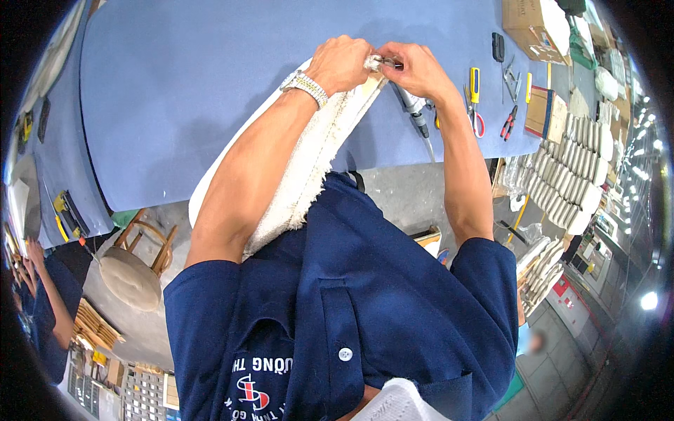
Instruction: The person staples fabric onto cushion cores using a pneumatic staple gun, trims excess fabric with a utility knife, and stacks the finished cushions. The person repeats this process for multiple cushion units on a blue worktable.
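- While L hand [342, 64] pinches the far tip of the long cream cloth [321, 154], R hand [415, 69] is closed there on a small dark bit [393, 64] (can't tell what).
- Cloth slants from fingertips back-left, under L forearm [260, 147], the nearer arm.
- Blue table [175, 84] beneath hands; red pliers [509, 125] R; stool [130, 277] on floor [400, 193], L.

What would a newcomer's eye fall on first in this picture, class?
Probably the long cream fabric-covered piece, slanting from the person's body to where the left hand and right hand meet at its far end. Next, perhaps, the shiny watch on the left wrist. Then the yellow-handled tool, lying on the blue table to the right.
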Demonstrator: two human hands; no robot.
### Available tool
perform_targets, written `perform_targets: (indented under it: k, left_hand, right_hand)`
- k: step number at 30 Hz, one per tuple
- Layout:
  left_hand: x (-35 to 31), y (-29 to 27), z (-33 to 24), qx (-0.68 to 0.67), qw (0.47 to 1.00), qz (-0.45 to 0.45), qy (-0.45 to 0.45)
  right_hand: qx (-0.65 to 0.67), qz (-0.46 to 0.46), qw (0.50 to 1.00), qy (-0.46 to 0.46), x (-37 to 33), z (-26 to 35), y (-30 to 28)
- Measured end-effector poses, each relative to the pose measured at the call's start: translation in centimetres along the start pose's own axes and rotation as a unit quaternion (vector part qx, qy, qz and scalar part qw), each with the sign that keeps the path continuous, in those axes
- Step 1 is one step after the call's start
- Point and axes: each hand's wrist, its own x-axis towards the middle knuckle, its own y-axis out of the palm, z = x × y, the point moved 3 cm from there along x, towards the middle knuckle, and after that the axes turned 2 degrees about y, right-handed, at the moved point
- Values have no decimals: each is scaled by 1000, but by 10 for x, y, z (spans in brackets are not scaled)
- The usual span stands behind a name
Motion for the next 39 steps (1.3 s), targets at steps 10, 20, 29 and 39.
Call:
perform_targets:
  k: [10, 20, 29, 39]
  left_hand:
    - [-8, -4, 3, -40, 999, 11, -13]
    - [-233, -116, 117, -256, 945, -101, -176]
    - [-451, 52, 54, -509, 652, -381, -414]
    - [-393, -17, 79, -625, 584, -345, -387]
  right_hand:
    - [-51, -35, 998, -9, -4, 9, 1]
    - [-75, -144, 983, -83, 20, 49, 21]
    - [357, -117, 926, 40, 1, -16, 64]
    - [184, -59, 981, -33, -32, -31, 34]
